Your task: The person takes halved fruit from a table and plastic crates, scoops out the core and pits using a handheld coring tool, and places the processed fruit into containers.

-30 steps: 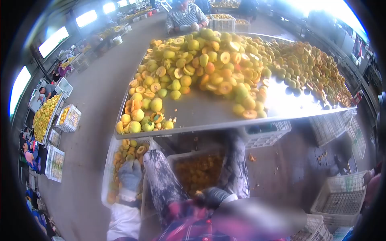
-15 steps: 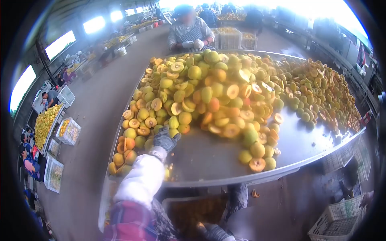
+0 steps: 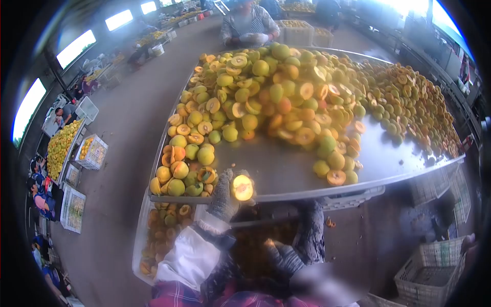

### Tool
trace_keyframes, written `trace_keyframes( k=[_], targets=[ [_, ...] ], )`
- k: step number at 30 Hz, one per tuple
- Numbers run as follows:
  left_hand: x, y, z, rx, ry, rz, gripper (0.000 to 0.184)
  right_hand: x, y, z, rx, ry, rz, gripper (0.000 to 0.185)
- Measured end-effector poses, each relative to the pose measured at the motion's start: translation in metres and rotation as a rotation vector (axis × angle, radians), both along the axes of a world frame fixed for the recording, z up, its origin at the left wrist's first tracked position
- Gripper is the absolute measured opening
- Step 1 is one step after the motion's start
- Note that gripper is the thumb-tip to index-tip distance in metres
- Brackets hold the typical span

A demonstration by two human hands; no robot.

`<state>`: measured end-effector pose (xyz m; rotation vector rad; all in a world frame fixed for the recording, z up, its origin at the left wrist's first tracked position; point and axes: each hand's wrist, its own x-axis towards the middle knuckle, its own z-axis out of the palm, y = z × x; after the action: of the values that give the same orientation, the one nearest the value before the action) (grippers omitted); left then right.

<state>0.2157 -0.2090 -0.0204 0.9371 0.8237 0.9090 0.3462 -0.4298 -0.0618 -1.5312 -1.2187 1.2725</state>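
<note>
My left hand [image 3: 223, 197], in a grey knit glove, is closed on a halved stone fruit [image 3: 242, 188] at the table's near edge. The cut face, pale yellow with a brighter middle, points toward me. Low in the view, my right hand [image 3: 284, 257], also gloved, is over a dark container [image 3: 258, 245] below the table edge. Its fingers are curled together, and a small orange-yellow bit shows at the tips; I cannot make out what it is. Whole and halved stone fruits [image 3: 245, 92], yellow-green to orange, lie heaped on the metal table [image 3: 271, 174].
A crate of cut fruit [image 3: 169, 230] stands under the table's left corner. A lattice crate [image 3: 432, 271] is at lower right. Across the table a co-worker [image 3: 249, 25] stands with gloved hands together. More crates [image 3: 73, 209] and people line the left side.
My left hand has drawn back from the pile toward me and now holds a halved stone fruit. The camera view has shifted. My right hand stays low, slightly higher in the view.
</note>
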Motion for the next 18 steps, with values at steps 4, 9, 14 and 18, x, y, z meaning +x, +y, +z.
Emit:
trace_keyframes(
  k=[4, 9, 14, 18],
  targets=[
    [-0.012, -0.069, 0.013, -0.424, -0.287, 0.004, 0.04, -0.017, 0.004, 0.041, 0.3, 0.056, -0.111, 0.033],
    [-0.001, -0.129, 0.027, -0.071, -0.068, 0.227, 0.037, -0.032, 0.002, 0.052, -0.019, 0.586, -0.191, 0.033],
    [-0.002, -0.141, 0.023, 0.047, -0.118, 0.227, 0.033, -0.048, 0.001, 0.052, 0.082, 0.263, -0.21, 0.044],
    [0.012, -0.157, 0.022, -0.151, -0.151, 0.411, 0.03, -0.051, -0.004, 0.031, 0.116, -0.058, -0.154, 0.049]
  ],
)
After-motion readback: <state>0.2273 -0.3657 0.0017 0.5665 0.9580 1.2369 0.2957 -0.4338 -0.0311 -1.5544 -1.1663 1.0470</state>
